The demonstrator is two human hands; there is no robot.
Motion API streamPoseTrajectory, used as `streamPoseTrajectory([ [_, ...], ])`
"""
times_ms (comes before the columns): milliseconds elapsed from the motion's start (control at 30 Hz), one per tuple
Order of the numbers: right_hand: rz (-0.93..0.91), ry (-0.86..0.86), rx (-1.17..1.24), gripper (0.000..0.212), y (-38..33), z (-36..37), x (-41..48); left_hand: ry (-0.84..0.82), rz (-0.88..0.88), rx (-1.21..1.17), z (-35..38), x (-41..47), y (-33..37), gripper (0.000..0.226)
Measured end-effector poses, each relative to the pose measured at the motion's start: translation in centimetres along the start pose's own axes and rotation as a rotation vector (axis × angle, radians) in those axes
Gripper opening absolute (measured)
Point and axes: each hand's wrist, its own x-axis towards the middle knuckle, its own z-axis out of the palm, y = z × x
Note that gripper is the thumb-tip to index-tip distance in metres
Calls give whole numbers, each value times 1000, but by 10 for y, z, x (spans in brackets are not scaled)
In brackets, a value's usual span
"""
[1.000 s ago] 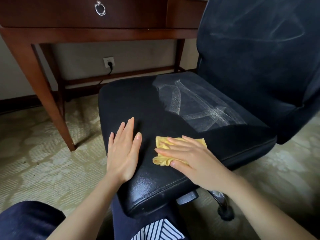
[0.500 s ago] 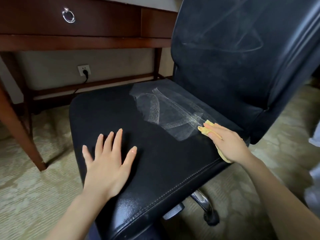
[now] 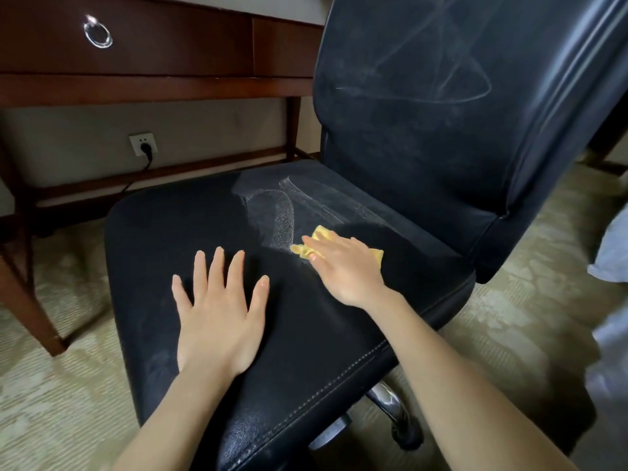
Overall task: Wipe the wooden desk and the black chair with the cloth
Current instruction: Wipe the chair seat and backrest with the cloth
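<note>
The black chair [image 3: 190, 232] fills the middle of the view, with a whitish dusty patch [image 3: 282, 212] on the rear of its seat and faint white streaks on its backrest [image 3: 424, 73]. My right hand [image 3: 343, 266] presses the yellow cloth [image 3: 321, 235] flat on the seat at the near edge of the dusty patch, fingers straight. My left hand [image 3: 217, 311] rests flat on the front of the seat with fingers spread. The wooden desk [image 3: 163, 86] stands behind the chair at upper left.
A desk drawer with a ring pull [image 3: 98, 35] faces me. A desk leg [image 3: 30, 300] stands on the patterned carpet at left. A wall socket [image 3: 143, 144] with a plug sits under the desk. The chair's chrome base [image 3: 387, 399] shows below the seat. White fabric [image 3: 611, 253] lies at right.
My right hand swept the cloth from the seat's front to its right edge, then back left to the dusty patch, which has shrunk. My left hand stayed flat on the seat.
</note>
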Motion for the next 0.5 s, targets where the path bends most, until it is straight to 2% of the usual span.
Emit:
streamPoseTrajectory([
  [200,-181,1,172,40,-18,-6,-57,29,0,-21,-2,-3,-4,66],
  [333,-218,1,256,39,-10,-12,-85,29,-6,-6,-2,-3,-6,63],
  [500,-85,110,217,41,30,-13,-109,28,1,6,-2,-4,-6,65],
])
